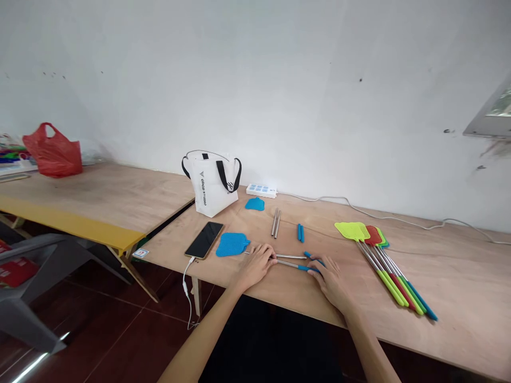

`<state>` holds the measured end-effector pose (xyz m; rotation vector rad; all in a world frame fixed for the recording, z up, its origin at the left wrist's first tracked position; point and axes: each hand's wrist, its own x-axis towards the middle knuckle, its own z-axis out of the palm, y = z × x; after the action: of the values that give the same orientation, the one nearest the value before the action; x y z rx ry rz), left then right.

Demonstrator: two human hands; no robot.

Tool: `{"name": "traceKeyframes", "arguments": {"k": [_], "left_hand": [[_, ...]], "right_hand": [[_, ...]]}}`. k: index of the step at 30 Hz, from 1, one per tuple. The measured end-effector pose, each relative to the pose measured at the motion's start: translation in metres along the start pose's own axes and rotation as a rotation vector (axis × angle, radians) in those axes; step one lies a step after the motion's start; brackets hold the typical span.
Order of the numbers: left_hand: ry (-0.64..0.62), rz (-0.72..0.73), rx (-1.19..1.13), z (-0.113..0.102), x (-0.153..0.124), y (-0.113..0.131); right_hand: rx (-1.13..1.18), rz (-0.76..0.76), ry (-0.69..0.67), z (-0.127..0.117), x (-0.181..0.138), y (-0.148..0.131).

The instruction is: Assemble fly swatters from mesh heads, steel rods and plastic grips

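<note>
My left hand (258, 261) rests on the wooden table (459, 298), fingers curled over the near end of a thin metal rod (288, 257). A blue swatter head (232, 244) lies just left of that hand. My right hand (329, 275) lies over a blue handle (310, 267) fitted on a second metal rod. Both hands sit close together near the table's front edge.
A phone (204, 239) with a cable lies left of the swatter head. Behind are a white tote bag (211, 183), a power strip (261, 190), another blue head (255, 204), two rods (275, 222) and blue handles (300, 232). Finished swatters (383, 260) lie at right. A red bag (52, 150) sits far left.
</note>
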<state>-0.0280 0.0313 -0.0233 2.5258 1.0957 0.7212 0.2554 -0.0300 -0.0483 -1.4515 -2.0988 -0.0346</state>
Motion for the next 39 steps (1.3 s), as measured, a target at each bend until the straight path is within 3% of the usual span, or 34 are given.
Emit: {"name": "traceKeyframes", "arguments": {"k": [10, 17, 20, 28, 39], "left_hand": [[-0.062, 0.055, -0.039, -0.003, 0.000, 0.014], [-0.003, -0.019, -0.060, -0.004, -0.001, 0.013], [-0.005, -0.049, -0.063, -0.004, -0.001, 0.011], [-0.013, -0.056, -0.058, -0.002, 0.001, 0.010], [0.044, -0.047, -0.086, 0.000, 0.000, 0.007]], "right_hand": [[-0.045, -0.035, 0.024, 0.003, 0.006, -0.025], [-0.144, 0.268, 0.203, 0.005, 0.000, 0.001], [-0.145, 0.337, 0.204, 0.006, -0.004, 0.013], [-0.018, 0.359, 0.176, 0.002, -0.002, 0.010], [0.137, 0.367, 0.333, -0.004, 0.002, 0.000]]}}
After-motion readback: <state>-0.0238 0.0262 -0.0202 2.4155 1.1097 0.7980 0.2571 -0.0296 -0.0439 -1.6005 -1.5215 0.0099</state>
